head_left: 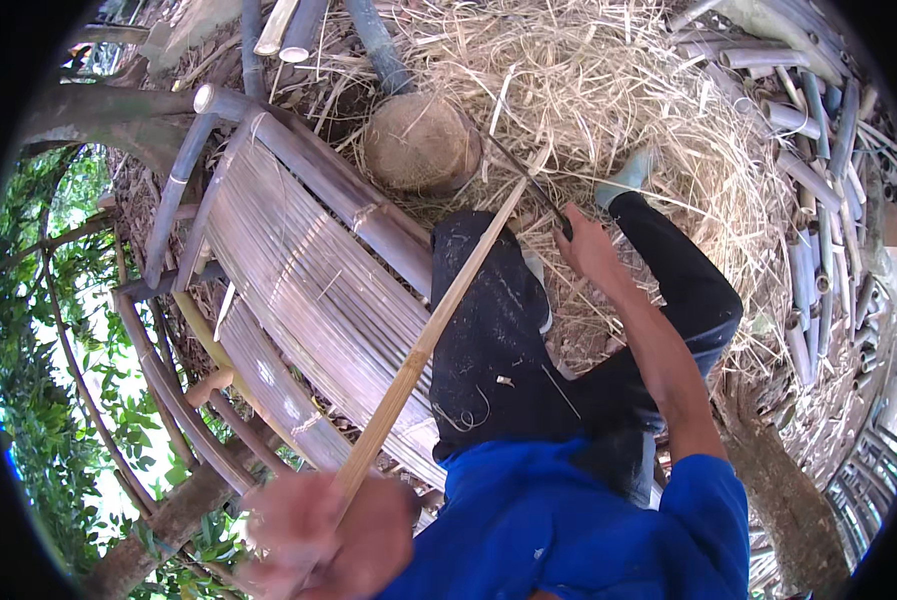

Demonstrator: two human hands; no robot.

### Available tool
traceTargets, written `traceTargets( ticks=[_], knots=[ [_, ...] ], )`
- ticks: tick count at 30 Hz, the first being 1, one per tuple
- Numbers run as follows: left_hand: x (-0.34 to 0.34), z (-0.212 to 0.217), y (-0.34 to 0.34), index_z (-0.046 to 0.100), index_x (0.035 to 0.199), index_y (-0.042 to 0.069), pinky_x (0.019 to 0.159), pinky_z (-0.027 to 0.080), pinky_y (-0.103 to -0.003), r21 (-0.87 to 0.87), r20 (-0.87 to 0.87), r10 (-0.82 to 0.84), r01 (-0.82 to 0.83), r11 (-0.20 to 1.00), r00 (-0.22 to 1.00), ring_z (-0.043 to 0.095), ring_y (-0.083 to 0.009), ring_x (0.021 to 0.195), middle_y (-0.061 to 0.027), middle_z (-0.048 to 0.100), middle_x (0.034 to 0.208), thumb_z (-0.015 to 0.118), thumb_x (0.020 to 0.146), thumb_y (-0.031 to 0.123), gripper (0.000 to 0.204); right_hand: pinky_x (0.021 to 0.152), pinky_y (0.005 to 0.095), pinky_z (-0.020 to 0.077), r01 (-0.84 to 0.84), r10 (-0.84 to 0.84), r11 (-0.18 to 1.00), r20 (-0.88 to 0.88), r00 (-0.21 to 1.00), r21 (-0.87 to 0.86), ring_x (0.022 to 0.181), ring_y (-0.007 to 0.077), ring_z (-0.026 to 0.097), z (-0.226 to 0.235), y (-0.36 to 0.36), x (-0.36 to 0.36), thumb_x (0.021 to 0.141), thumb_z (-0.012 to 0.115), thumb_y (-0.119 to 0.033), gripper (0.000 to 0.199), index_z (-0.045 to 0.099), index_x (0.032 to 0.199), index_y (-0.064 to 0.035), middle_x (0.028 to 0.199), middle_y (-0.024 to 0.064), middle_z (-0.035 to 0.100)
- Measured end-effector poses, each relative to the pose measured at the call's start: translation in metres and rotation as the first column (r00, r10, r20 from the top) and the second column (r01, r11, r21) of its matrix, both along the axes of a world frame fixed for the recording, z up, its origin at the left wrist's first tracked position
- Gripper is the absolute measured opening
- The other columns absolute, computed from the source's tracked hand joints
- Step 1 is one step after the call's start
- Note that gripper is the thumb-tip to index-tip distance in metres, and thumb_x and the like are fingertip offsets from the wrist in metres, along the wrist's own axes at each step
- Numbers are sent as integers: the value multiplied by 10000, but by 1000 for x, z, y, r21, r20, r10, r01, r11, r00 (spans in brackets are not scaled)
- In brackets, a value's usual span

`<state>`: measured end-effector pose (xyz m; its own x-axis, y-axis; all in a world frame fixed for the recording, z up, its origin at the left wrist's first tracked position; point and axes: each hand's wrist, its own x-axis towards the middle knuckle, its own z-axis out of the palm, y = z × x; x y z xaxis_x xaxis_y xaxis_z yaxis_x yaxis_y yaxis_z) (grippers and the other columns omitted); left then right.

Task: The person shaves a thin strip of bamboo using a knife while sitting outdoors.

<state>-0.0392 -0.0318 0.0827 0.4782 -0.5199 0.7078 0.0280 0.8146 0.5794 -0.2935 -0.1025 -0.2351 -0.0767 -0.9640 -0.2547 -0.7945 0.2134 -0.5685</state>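
Observation:
A long pale bamboo strip (415,362) slants from the lower left across my dark-trousered thigh, its far end over the shavings. My left hand (330,535), smeared by motion, is closed around the strip's near end. The handle of a knife with a dark narrow blade (530,183) is in the grip of my right hand (590,250). The blade crosses the strip near its far end; whether its edge bites into the bamboo I cannot tell. Beyond my knee stands a round chopping block (423,143), just left of the blade tip.
A slatted bamboo bench (308,230) with a thick pole along its edge lies to my left. Pale shavings (588,60) cover the ground ahead. Cut bamboo poles (813,185) are piled at the right, near a tree trunk (783,500). Green foliage (43,330) fills the far left.

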Motion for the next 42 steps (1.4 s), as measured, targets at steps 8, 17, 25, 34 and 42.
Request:
traceTargets(
  ticks=[8,17,25,34,42],
  knots=[
    [-24,-50,-54,449,1013,136,670,521,-375,7,163,-97,98,995,982,560,-243,699,-75,550,668,237,1052,619,529,630,554,548,-2,10,999,-156,988,53,746,489,658,-35,5,-11,920,654,-200,301,499,1130,-50,815,259,660],
    [-27,-100,-115,434,964,121,513,492,-314,128,130,-122,105,986,984,599,-234,689,-83,540,730,269,1053,612,526,633,568,508,70,-81,976,-45,996,-207,737,484,646,-10,-6,-4,929,659,-202,272,482,1075,-56,776,249,656],
    [106,74,-78,457,647,159,361,258,-253,-101,147,-412,428,898,899,307,-75,460,45,376,582,455,950,489,448,646,555,520,-140,145,987,63,987,-79,730,477,645,51,-19,51,948,637,-243,256,509,1093,-76,839,231,648],
    [63,55,-104,489,694,141,356,296,-295,-238,172,-169,208,949,970,394,-121,479,21,395,582,403,973,574,523,641,539,552,-217,240,961,125,963,-174,723,464,667,47,-97,84,956,630,-239,266,509,1110,-59,812,249,646],
    [31,-1,-146,450,714,154,360,305,-246,-187,257,9,40,981,966,384,-104,474,25,390,581,361,998,658,586,539,469,555,-285,360,914,252,898,-288,650,393,671,118,-95,94,955,641,-242,253,538,1075,-45,773,203,629]
  ],
)
